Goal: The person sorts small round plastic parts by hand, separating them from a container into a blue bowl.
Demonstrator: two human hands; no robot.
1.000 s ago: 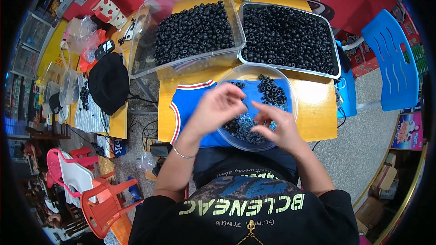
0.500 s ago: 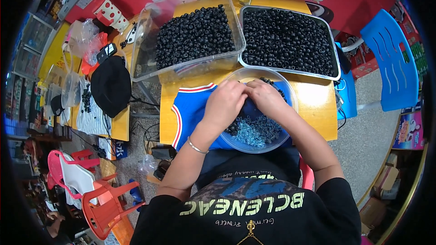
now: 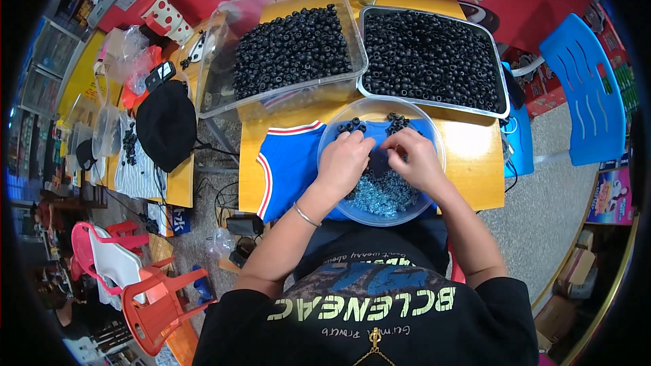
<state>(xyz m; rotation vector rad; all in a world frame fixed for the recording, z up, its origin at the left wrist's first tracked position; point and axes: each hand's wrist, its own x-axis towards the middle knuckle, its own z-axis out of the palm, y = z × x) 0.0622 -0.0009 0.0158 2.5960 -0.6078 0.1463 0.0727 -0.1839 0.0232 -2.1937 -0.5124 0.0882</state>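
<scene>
my left hand (image 3: 346, 160) in bowl (image 3: 427, 196), grip unclear | my right hand (image 3: 415, 157) pinching beads (image 3: 352, 126), fingers curled

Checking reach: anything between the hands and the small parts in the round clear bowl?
Nothing visible. Left hand and right hand are already inside the clear bowl, over the pale blue pieces; black beads lie at its far side.

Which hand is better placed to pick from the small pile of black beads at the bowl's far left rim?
Left. The left hand lies just below that pile of black beads in the clear round plastic bowl; the right hand sits further right.
</scene>
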